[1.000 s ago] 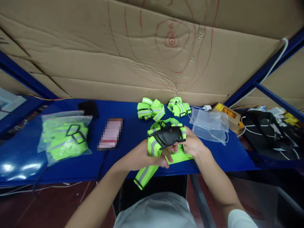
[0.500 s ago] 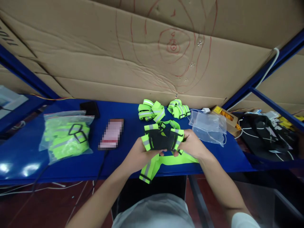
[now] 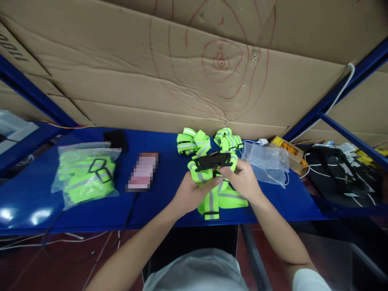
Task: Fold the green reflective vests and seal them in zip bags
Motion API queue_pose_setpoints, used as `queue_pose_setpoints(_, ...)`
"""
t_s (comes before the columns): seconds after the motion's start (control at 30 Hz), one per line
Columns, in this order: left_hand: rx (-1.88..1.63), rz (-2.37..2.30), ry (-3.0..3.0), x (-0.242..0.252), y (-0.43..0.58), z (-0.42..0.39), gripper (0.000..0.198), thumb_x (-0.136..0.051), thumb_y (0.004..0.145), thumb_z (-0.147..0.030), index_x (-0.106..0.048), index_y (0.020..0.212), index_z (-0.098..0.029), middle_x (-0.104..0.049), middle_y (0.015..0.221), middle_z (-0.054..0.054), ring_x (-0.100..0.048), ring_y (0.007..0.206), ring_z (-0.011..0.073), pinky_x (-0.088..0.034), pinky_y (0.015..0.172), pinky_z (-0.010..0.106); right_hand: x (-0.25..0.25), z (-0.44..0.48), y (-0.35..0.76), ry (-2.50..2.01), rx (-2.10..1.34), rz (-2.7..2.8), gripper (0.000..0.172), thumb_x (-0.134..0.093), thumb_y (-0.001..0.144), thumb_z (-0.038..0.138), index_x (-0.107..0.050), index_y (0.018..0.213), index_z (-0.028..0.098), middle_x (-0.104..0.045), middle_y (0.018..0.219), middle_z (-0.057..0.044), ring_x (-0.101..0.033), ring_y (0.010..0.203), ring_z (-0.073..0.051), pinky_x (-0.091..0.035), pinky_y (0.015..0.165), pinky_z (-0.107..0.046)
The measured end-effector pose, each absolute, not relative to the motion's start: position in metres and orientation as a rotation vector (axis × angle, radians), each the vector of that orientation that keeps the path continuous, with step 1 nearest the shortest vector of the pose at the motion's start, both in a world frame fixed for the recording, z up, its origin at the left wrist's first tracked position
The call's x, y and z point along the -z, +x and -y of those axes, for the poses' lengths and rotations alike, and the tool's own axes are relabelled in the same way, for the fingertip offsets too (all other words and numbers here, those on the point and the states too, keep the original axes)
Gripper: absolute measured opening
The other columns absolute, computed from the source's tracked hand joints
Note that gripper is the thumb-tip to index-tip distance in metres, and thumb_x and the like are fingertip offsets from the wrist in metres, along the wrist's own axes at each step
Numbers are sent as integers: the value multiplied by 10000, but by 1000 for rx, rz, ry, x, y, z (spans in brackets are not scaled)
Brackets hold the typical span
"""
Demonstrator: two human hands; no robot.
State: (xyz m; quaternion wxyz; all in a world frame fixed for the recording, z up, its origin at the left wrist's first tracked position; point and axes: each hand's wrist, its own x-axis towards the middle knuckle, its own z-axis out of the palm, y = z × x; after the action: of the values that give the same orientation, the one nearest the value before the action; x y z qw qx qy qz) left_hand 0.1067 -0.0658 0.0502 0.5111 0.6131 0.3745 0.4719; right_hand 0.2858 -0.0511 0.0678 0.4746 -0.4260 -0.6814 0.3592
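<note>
Left grip [image 3: 192,194] and right grip [image 3: 245,180] curl inward, close together

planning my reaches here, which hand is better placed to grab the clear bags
Likely the right hand: it is nearer the clear bags, while the left hand is farther off. Both hold the green strap.

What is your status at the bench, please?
Left grip, right grip: both on neon strap. Black buckle uppermost. Two bundles lie beyond, seemingly not blocking.

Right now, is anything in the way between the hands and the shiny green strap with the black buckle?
No, nothing visible: the left hand and right hand both hold the green strap near its black buckle. The clear bags lie beyond the right hand.
</note>
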Motion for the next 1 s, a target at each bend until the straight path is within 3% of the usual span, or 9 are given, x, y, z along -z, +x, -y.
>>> queue_pose_setpoints(0.07, -1102, -889, 1510, -49, 104, 59, 377, -724, 910, -396, -732, 1199, -154, -767, 1235, 91, -689, 1199, 298, -511, 1098, 417, -78, 47, 294, -1063, -662, 1747, 611, -804, 843, 475, -642, 1385, 247, -652, 1413, -99, -652, 1201, -272, -515, 1045, -418)
queue_pose_setpoints(0.13, -1034, -842, 1623, -49, 100, 53, 372, -692, 941, -389, -718, 1229, -154, -740, 1298, 102, -644, 1282, 302, -474, 1135, 410, -92, 42, 301, -1075, -499, 1887, 844, -845, 810, 448, -484, 1548, 255, -560, 1521, -118, -619, 1256, -280, -479, 1093, -430)
queue_pose_setpoints(0.2, -957, -767, 1773, -50, 98, 46, 339, -669, 956, -373, -715, 1217, -162, -722, 1324, 104, -611, 1324, 301, -443, 1161, 401, -104, 37, 306, -1086, -526, 2112, 682, -807, 853, 453, -594, 1467, 247, -671, 1383, -101, -665, 1166, -269, -496, 1042, -402)
queue_pose_setpoints(0.27, -905, -706, 1863, -50, 98, 39, 297, -674, 944, -362, -719, 1157, -160, -736, 1268, 101, -634, 1268, 297, -458, 1134, 390, -110, 29, 307, -1088, -712, 2254, 359, -723, 924, 482, -779, 1165, 222, -782, 1070, -55, -709, 965, -223, -524, 893, -332)
queue_pose_setpoints(0.33, -850, -692, 1855, -51, 99, 32, 267, -676, 934, -370, -719, 1082, -153, -758, 1163, 86, -678, 1144, 280, -508, 1053, 373, -107, 19, 305, -1087, -930, 2156, 378, -670, 951, 526, -793, 852, 183, -762, 809, -21, -667, 741, -158, -498, 723, -273)
queue_pose_setpoints(0.43, -783, -704, 1792, -50, 102, 21, 269, -658, 942, -394, -721, 1039, -151, -769, 1063, 55, -699, 1037, 257, -539, 959, 345, -92, 3, 300, -1123, -1198, 1692, 487, -714, 884, 602, -710, 683, 159, -691, 651, -2, -571, 589, -109, -438, 588, -242)
queue_pose_setpoints(0.67, -631, -668, 1706, -41, 102, -7, 404, -741, 865, -422, -722, 1159, -146, -766, 1149, 79, -691, 1126, 291, -542, 990, 389, -66, -17, 307, -1119, -1464, 1274, 460, -866, 721, 586, -701, 845, 175, -674, 672, 29, -606, 579, -97, -497, 582, -220)
queue_pose_setpoints(0.83, -554, -631, 1663, -33, 103, -20, 514, -776, 827, -412, -691, 1261, -151, -750, 1227, 109, -688, 1167, 294, -548, 1007, 411, -54, -24, 313, -1132, -1523, 1318, 431, -835, 771, 561, -689, 951, 197, -692, 787, 28, -636, 675, -107, -529, 652, -232)
queue_pose_setpoints(1.0, -605, -640, 1743, -21, 103, -31, 439, -730, 852, -383, -695, 1213, -135, -744, 1218, 109, -684, 1145, 289, -533, 1026, 427, -49, -25, 320, -1115, -1002, 1755, 308, -731, 904, 463, -723, 1068, 202, -732, 1075, -44, -676, 966, -154, -532, 863, -281)
